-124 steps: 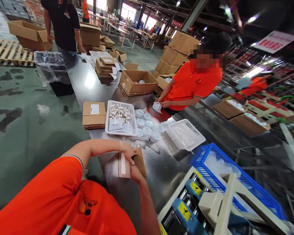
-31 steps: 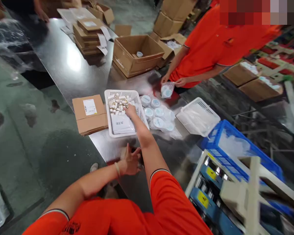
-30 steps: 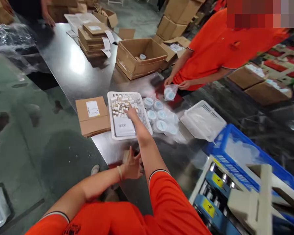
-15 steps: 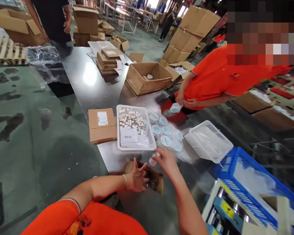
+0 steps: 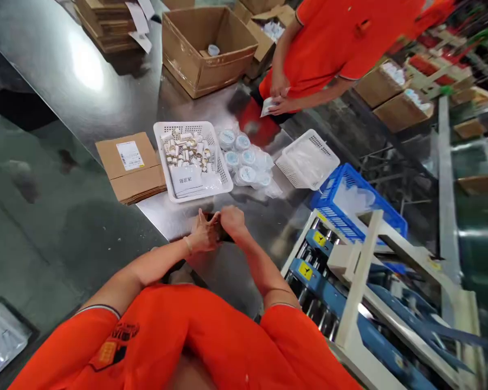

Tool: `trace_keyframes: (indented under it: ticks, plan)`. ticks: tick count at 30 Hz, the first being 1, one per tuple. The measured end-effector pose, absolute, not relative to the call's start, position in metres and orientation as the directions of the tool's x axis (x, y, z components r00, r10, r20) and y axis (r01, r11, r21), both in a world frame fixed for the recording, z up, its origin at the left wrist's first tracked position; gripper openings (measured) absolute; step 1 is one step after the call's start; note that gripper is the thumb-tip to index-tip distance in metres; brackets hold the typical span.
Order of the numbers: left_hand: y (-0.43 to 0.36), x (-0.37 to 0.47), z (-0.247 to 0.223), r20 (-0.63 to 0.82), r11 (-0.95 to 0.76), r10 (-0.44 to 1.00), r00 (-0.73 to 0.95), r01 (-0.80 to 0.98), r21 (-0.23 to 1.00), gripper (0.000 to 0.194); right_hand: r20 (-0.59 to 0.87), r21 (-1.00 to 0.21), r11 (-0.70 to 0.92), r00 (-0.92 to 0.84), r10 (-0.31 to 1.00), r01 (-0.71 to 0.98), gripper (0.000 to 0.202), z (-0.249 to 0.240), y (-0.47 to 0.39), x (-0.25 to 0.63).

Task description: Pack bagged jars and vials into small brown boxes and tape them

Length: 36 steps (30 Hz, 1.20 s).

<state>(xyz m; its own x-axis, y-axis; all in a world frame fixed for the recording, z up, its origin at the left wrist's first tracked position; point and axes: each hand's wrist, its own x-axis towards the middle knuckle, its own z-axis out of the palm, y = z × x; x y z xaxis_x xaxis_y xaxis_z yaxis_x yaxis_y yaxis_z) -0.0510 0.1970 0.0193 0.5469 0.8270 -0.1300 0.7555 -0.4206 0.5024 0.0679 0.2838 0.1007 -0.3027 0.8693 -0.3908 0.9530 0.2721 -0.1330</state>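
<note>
My left hand rests at a small open cardboard box by the near edge of the metal table, thumb and forefinger stretched apart. Against the same box, close to the left hand, is my right hand with its fingers curled in; what they hold is hidden. Both hands cover most of the box. Just beyond them lies a white plastic basket of small white-and-gold pieces, with labelled white packets at its near end. Right of the basket are several clear-bagged round tubs with pale blue lids.
Flattened cartons are stacked at left. A second white basket and a blue crate hold clear plastic bags. A roller conveyor stands at right. Across the table, a co-worker's hands hold a small packet beside a large carton.
My right hand has moved left and down to the small box, and the small whitish thing in it is now out of sight. The view has tilted downward.
</note>
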Motion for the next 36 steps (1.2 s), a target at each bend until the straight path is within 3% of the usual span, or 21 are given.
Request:
trace_keyframes:
  ticks: [2, 3, 6, 7, 9, 11, 13, 16, 19, 21, 26, 29, 32, 34, 36]
  plan:
    - [0.199, -0.052, 0.02, -0.141, -0.401, 0.84, 0.523, 0.775, 0.488, 0.034, -0.41, -0.114, 0.29, -0.311, 0.857, 0.95, 0.037, 0.109, 0.314, 0.048]
    - [0.202, -0.054, 0.021, -0.138, -0.386, 0.852, 0.505, 0.785, 0.484, 0.037, -0.42, -0.152, 0.297, -0.333, 0.844, 0.943, 0.054, 0.112, 0.329, 0.038]
    - [0.21, -0.063, 0.023, -0.102, -0.346, 0.888, 0.448, 0.8, 0.49, 0.042, -0.477, -0.393, 0.237, -0.417, 0.773, 0.888, 0.098, 0.115, 0.371, 0.019]
    - [0.212, -0.066, 0.023, -0.09, -0.338, 0.897, 0.433, 0.803, 0.491, 0.041, -0.502, -0.468, 0.172, -0.42, 0.756, 0.867, 0.097, 0.114, 0.382, 0.015]
    - [0.216, -0.069, 0.022, -0.074, -0.337, 0.903, 0.423, 0.804, 0.49, 0.036, -0.525, -0.559, 0.0, -0.354, 0.774, 0.829, 0.076, 0.11, 0.4, 0.008]
    - [0.216, -0.069, 0.02, -0.064, -0.351, 0.899, 0.434, 0.799, 0.489, 0.032, -0.497, -0.6, -0.128, -0.242, 0.833, 0.79, 0.053, 0.104, 0.413, -0.003]
    - [0.216, -0.066, 0.016, -0.054, -0.358, 0.898, 0.437, 0.797, 0.486, 0.031, -0.426, -0.614, -0.171, -0.142, 0.893, 0.77, 0.043, 0.097, 0.424, -0.021]
    - [0.218, -0.061, 0.011, -0.043, -0.348, 0.907, 0.418, 0.806, 0.479, 0.03, -0.327, -0.577, -0.177, -0.027, 0.944, 0.797, 0.042, 0.084, 0.432, -0.054]
    - [0.221, -0.06, 0.008, -0.043, -0.318, 0.921, 0.388, 0.81, 0.493, 0.036, -0.268, -0.558, -0.179, 0.029, 0.963, 0.81, 0.021, 0.076, 0.427, -0.076]
    - [0.222, -0.061, 0.006, -0.023, -0.317, 0.922, 0.386, 0.789, 0.526, 0.036, -0.21, -0.608, -0.12, -0.014, 0.978, 0.785, 0.01, 0.076, 0.418, -0.075]
    - [0.219, -0.068, 0.004, 0.05, -0.335, 0.922, 0.383, 0.728, 0.598, 0.018, 0.084, -0.777, 0.163, -0.157, 0.984, 0.608, 0.017, 0.095, 0.391, -0.018]
    - [0.219, -0.07, 0.002, 0.119, -0.258, 0.961, 0.252, 0.646, 0.719, 0.015, 0.229, -0.803, 0.182, 0.012, 0.973, 0.567, 0.018, 0.104, 0.373, 0.037]
    - [0.221, -0.072, -0.005, 0.119, -0.082, 0.992, -0.034, 0.538, 0.839, 0.021, 0.247, -0.806, 0.087, 0.201, 0.948, 0.585, 0.023, 0.099, 0.352, 0.083]
    - [0.222, -0.075, -0.011, 0.056, 0.055, 0.976, -0.21, 0.491, 0.87, 0.03, 0.203, -0.81, 0.038, 0.219, 0.954, 0.586, 0.023, 0.087, 0.336, 0.099]
    - [0.223, -0.081, -0.015, -0.023, 0.164, 0.948, -0.318, 0.426, 0.89, 0.039, 0.15, -0.779, 0.04, 0.124, 0.981, 0.625, 0.027, 0.073, 0.321, 0.103]
